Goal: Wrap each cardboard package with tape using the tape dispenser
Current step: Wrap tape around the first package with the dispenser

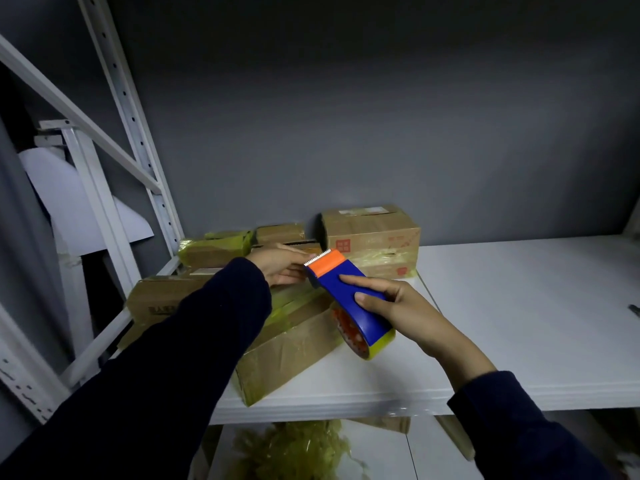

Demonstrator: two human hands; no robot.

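Right hand (408, 308) gripping blue-and-orange tape dispenser (349, 299) over near long brown cardboard package (291, 355); left hand (282, 266) reaching beyond, grip unclear. Wrapping underway; next probably pulling tape across.

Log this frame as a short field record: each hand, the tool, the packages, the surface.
right hand: grips the tape dispenser, blue body, orange head
left hand: reaches to the dispenser's head, above the front package
packages: several cardboard ones, most showing yellowish tape; large box at back
surface: white shelf
below shelf: crumpled tape heap
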